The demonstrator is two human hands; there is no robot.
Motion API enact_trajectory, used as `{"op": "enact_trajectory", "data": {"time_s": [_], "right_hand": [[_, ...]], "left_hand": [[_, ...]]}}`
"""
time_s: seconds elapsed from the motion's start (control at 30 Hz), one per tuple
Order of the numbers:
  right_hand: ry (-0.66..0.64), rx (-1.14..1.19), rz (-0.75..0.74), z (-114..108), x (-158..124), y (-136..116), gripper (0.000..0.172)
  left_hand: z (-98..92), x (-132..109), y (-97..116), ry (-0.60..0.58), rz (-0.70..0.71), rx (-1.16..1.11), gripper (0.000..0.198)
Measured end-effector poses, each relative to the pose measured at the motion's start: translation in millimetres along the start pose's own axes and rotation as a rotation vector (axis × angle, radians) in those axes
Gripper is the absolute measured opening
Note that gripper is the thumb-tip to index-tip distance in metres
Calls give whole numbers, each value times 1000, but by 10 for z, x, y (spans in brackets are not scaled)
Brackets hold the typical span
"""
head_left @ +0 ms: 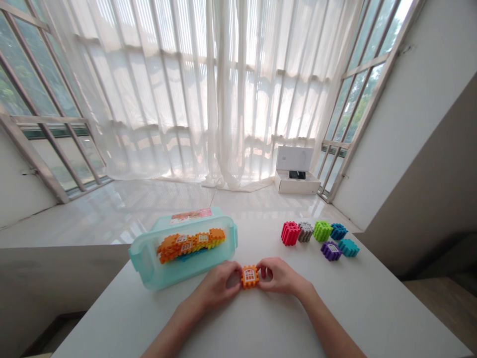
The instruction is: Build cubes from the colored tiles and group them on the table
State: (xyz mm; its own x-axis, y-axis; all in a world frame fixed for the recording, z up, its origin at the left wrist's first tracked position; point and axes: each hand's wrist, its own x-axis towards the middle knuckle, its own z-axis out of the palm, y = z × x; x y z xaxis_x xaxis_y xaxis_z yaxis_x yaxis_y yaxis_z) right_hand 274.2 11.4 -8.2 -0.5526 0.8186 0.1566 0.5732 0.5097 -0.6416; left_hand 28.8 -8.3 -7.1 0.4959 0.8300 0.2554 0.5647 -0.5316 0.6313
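Between both hands, low over the white table (257,323), is an orange interlocking block (249,276) with notched edges and a white window pattern on its top. The fingers of my left hand (222,282) close on its left edge, thumb nearest me. On the opposite edge, my right hand (278,276) pinches it between thumb and fingers. Left of my hands stands a pale teal plastic bin (160,278) holding orange and yellow notched pieces (192,243), with some blue under them.
Grouped at the right are several notched blocks: red (289,233), grey (305,231), green (322,230), blue (339,231), purple (331,251) and teal (349,247). Behind the bin lies a teal lid (164,222). An open white box (298,186) sits on the sill by the curtain (179,99).
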Motion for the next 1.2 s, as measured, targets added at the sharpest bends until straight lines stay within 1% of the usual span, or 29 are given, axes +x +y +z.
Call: {"op": "enact_trajectory", "data": {"time_s": [0.1,0.23,0.27,0.33,0.43,0.53,0.6,0.67,0.7,0.77,0.87,0.97,1.03,1.13,1.2], "right_hand": [[-17,16,4,-18,-6,10,26],[-79,116,78,-87,-17,30,48],[-85,138,97,-106,-17,31,50],[-70,163,117,-137,-10,26,49],[5,163,116,-154,6,9,41],[69,138,104,-134,20,3,36],[87,124,97,-107,26,9,33],[96,116,90,-80,30,20,31],[98,113,86,-69,32,25,31],[98,108,80,-54,35,30,29],[95,103,77,-53,38,25,28],[100,100,75,-66,40,11,27],[103,102,71,-71,40,6,27],[105,108,66,-69,39,8,26],[106,107,62,-64,38,13,25]], "left_hand": [[4,-10,-15,8,6,-1,19],[-24,-24,-32,-17,15,-14,25],[-38,-25,-39,-20,17,-7,26],[-77,-19,-63,3,24,24,25],[-173,2,-136,130,20,143,11],[-307,12,-254,324,9,371,16],[-397,3,-342,457,-9,540,14],[-469,-18,-422,544,-45,672,12],[-496,-30,-455,563,-62,722,14],[-531,-53,-508,563,-97,798,21],[-554,-76,-551,497,-141,867,27],[-565,-79,-565,452,-160,876,30],[-571,-77,-577,458,-139,871,33],[-569,-80,-617,484,-77,890,31],[-561,-87,-647,498,-60,904,29]]}}
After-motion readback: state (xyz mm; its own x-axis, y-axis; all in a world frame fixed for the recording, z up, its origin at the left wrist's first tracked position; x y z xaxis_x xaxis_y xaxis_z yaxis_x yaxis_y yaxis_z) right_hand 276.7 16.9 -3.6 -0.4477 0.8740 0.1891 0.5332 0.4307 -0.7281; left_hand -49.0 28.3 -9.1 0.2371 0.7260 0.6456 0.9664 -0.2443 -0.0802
